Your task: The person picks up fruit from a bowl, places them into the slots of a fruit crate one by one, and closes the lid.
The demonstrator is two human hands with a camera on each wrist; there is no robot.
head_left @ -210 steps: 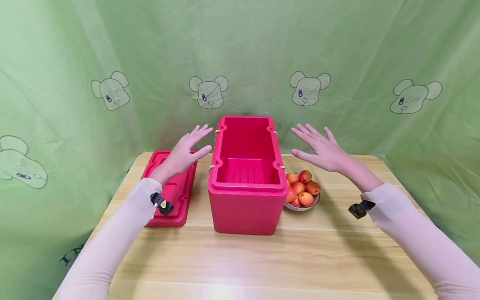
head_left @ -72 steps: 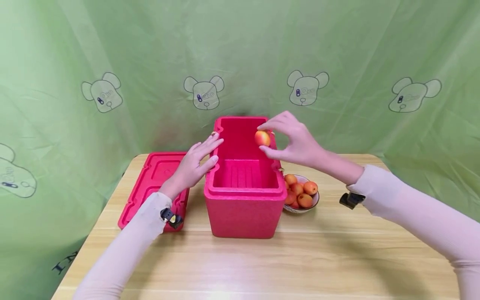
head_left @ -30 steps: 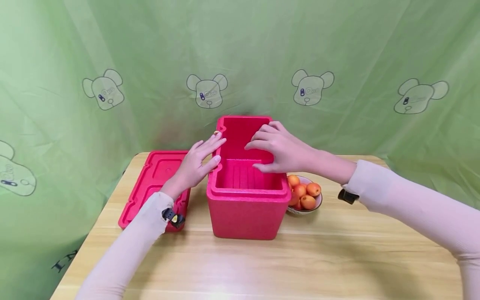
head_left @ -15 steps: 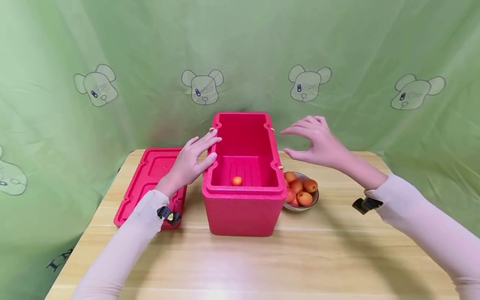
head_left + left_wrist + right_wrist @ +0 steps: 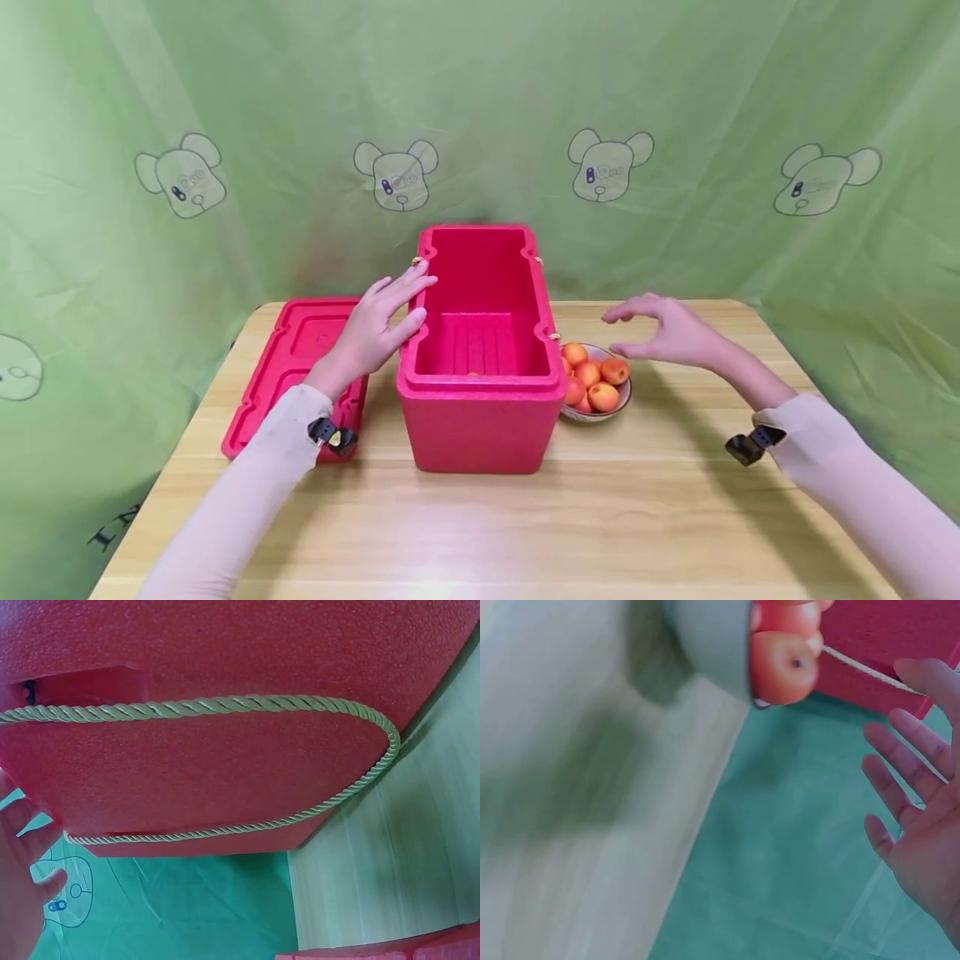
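Note:
A red foam cooler box (image 5: 480, 433) stands uncovered in the middle of the table. My left hand (image 5: 375, 325) rests with extended fingers on its left rim. A rope handle (image 5: 255, 703) loops along the box's side in the left wrist view. Inside, only a sliver of an orange fruit (image 5: 473, 374) shows behind the front wall. Right of the box sits a patterned bowl (image 5: 592, 416) heaped with several orange-red fruits (image 5: 603, 397). My right hand (image 5: 675, 333) hovers up and to the right of that bowl, fingers and thumb spread apart, holding nothing.
The red lid (image 5: 307, 346) lies on the table left of the box, partly under my left forearm. A green curtain (image 5: 480, 100) with bear-head prints hangs behind the wooden table (image 5: 480, 533).
My right hand brought one fruit over the box and let it go inside. It then moved right and down beside the bowl. My left hand came to the box's left rim and stayed.

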